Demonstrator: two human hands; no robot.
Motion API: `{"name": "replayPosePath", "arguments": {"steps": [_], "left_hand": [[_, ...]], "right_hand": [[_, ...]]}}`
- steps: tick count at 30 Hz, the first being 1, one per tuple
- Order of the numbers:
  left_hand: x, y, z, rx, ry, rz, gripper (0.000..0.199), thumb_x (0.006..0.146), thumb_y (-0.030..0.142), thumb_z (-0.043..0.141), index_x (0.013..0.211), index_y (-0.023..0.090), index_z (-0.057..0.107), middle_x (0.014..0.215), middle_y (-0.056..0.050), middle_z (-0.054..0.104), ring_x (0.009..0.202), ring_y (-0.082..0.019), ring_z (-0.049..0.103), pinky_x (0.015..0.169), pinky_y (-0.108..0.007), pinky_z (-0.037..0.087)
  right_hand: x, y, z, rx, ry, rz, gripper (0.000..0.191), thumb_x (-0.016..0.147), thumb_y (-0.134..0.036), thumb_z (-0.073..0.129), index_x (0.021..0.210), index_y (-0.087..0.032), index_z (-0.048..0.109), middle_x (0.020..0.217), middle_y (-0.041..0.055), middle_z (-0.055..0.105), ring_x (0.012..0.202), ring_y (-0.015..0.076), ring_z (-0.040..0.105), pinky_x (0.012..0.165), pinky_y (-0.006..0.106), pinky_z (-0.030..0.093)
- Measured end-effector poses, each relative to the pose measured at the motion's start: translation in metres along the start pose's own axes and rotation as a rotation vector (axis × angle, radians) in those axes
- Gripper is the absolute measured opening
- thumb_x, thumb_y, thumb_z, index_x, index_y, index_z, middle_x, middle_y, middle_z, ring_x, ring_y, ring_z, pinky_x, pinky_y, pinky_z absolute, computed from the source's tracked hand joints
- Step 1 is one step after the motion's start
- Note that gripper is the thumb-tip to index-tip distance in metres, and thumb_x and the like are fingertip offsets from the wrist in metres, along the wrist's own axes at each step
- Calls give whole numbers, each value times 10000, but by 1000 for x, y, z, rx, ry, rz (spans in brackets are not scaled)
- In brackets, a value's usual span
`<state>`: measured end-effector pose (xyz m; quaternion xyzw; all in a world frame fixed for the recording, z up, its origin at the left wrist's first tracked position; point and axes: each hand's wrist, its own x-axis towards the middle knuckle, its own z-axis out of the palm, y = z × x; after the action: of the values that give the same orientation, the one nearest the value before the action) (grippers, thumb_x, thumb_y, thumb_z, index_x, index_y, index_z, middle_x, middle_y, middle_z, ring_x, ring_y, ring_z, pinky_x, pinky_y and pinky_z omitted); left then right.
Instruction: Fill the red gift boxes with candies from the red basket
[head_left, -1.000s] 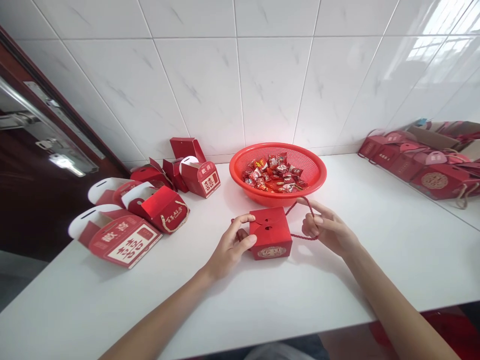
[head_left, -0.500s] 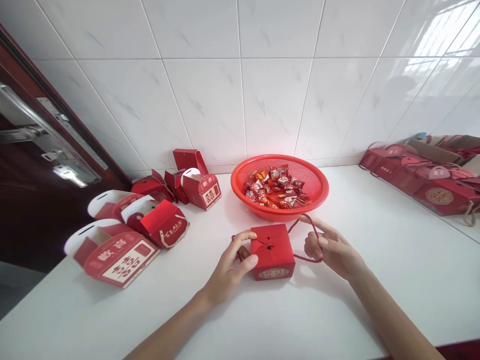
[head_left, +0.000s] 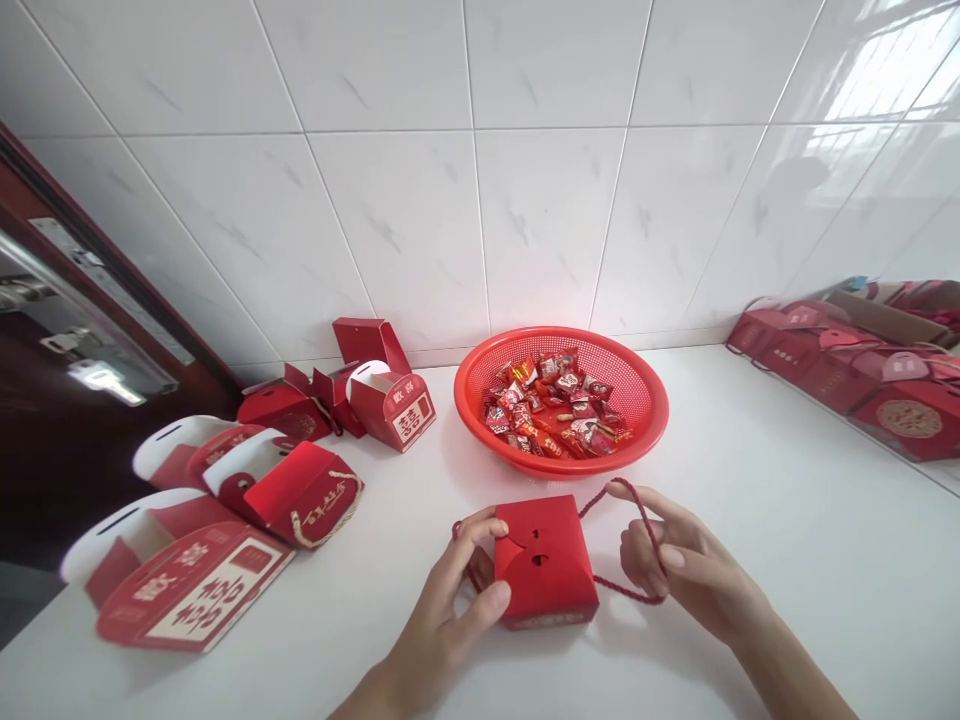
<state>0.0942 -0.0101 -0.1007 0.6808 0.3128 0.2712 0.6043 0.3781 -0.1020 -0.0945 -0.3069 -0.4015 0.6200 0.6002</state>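
A closed red gift box point(head_left: 551, 575) with small cut-outs in its top sits on the white counter in front of me. My left hand point(head_left: 457, 590) grips its left side, thumb and index finger on the top edge; a dark red cord loop shows behind those fingers. To the right, my right hand point(head_left: 686, 560) pinches the other dark red cord point(head_left: 626, 595), drawn out from the box in a loop around its fingers. Just beyond the box stands a red plastic basket point(head_left: 469, 400) with wrapped candies point(head_left: 551, 405) inside.
On the left stand several open red boxes point(head_left: 322, 490), some with rope handles, near a dark door point(head_left: 45, 350) with keys in its lock. More red boxes point(head_left: 862, 375) line the right by the tiled wall point(head_left: 390, 220).
The view has tilted and come closer, so everything sits lower and larger. Both hands keep about the same hold on the box and its cord.
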Motion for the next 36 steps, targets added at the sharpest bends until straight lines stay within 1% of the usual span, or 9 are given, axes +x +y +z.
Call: {"name": "replayPosePath", "arguments": {"steps": [6,9,11,15,19,27,30,32,36], "left_hand": [[-4,-4,1,-24,41,-8,469,918,601,614,1271,294,583,1415,-96,489,1073,-270,577,948,-395,473],[-5,-11,3,-30,81,-21,513,897,639,616,1274,293,603,1502,-107,436,1070,-280,581,971,-427,469],[-5,-15,3,-28,82,-14,520,891,651,614,1273,299,613,1531,-106,415,1053,-281,587,962,-437,474],[-5,-17,3,-24,72,-4,505,897,644,608,1270,304,612,1524,-104,422,1048,-279,590,952,-434,478],[-5,-13,2,-32,73,-7,503,906,629,603,1281,293,602,1530,-102,417,1053,-269,585,972,-421,477],[-5,-3,4,-35,110,-42,515,887,623,649,1271,282,612,1443,-101,504,1148,-297,573,972,-394,492],[-5,-1,5,-46,111,-62,511,883,618,661,1274,292,609,1436,-98,508,1156,-299,574,968,-394,500],[-5,-2,3,-50,101,-65,503,894,609,653,1284,297,598,1433,-99,507,1158,-300,573,977,-403,502],[-2,-11,-2,-23,24,-26,471,931,567,623,1317,303,566,1442,-103,481,1171,-299,567,983,-409,505]], "right_hand": [[-3,2,-2,29,-1,8,580,885,-345,746,1443,-304,595,638,-23,553,577,117,457,599,279,378],[-4,1,-4,28,-5,2,579,892,-343,737,1450,-310,588,637,-22,552,576,118,459,597,279,378],[-4,1,-4,26,-3,4,584,890,-344,741,1451,-307,587,635,-22,553,575,120,463,597,279,375],[-4,-1,-3,12,22,8,595,876,-357,757,1444,-290,596,638,-19,560,577,121,472,600,281,371],[-5,-2,-2,0,39,11,601,863,-354,769,1438,-290,603,640,-19,566,580,126,476,603,283,376],[-2,-5,-1,-56,70,18,649,835,-392,779,1439,-233,599,620,-19,555,568,137,469,602,297,387],[-1,-5,-2,-71,54,4,615,841,-380,771,1423,-259,612,617,-21,548,568,140,472,607,301,390],[-1,-5,-1,-74,54,-2,603,837,-369,773,1413,-275,619,623,-24,548,569,140,478,607,300,389],[0,-7,0,-75,64,-5,596,837,-371,776,1405,-271,623,628,-25,556,573,138,482,610,297,387]]}}
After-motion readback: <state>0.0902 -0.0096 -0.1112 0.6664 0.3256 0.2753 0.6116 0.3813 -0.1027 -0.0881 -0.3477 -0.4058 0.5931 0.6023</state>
